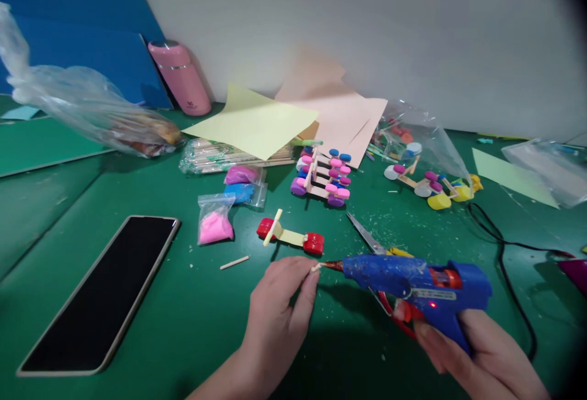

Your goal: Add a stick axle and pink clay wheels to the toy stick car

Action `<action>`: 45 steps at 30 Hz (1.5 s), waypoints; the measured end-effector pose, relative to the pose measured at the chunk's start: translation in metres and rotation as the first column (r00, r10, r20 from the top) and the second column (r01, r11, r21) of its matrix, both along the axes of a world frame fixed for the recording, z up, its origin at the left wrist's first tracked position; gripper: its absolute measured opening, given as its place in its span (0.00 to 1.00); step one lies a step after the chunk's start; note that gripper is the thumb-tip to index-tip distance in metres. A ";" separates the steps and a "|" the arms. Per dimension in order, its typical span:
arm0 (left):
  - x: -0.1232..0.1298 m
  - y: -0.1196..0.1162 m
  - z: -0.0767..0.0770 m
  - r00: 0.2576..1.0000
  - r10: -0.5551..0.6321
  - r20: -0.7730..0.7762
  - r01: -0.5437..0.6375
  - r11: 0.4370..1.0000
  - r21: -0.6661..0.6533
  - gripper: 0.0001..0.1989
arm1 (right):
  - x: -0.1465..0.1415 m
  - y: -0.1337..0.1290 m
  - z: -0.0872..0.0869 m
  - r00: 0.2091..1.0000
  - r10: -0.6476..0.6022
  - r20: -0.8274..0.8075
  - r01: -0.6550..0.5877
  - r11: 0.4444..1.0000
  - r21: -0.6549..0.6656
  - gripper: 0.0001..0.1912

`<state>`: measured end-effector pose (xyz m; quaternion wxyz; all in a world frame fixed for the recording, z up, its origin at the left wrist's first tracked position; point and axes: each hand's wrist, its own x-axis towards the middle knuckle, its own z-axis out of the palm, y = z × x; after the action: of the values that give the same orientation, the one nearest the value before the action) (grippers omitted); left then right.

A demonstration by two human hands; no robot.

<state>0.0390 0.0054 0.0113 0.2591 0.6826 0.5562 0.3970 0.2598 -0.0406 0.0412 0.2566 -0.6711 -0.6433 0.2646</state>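
Between thumb and forefinger, my left hand (282, 311) pinches a small pale stick piece (316, 268). The brown tip of a blue glue gun (394, 276) touches or nearly touches that piece. My right hand (477, 351) is wrapped round the gun's handle, and a red light glows on its side. Just beyond my left hand stands a small model (292, 237) made of pale sticks with red wheels. Scissors (367, 235) lie partly hidden behind the gun. A short loose stick (234, 262) rests left of my left hand.
A phone (101, 293) lies at left, near bags of pink clay (215, 227) and blue clay (239, 192). Several stick models (323, 177) stand behind. Farther back are paper sheets (257, 120), a pink bottle (181, 77) and plastic bags (92, 103). A black cable (507, 277) runs at right.
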 end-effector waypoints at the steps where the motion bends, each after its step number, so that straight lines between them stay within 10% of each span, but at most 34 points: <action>1: 0.000 0.000 0.000 1.000 0.002 -0.003 -0.002 1.000 0.004 0.06 | 0.001 0.000 -0.001 0.999 0.037 -0.010 -0.037 0.999 0.007 0.15; 45: 0.001 -0.002 -0.006 0.999 -0.010 0.032 0.010 1.000 0.007 0.05 | 0.001 0.000 -0.001 1.000 0.006 0.026 -0.006 1.000 -0.002 0.17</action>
<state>0.0399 0.0036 0.0052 0.2678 0.6798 0.5471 0.4085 0.2612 -0.0409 0.0399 0.2466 -0.6729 -0.6482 0.2573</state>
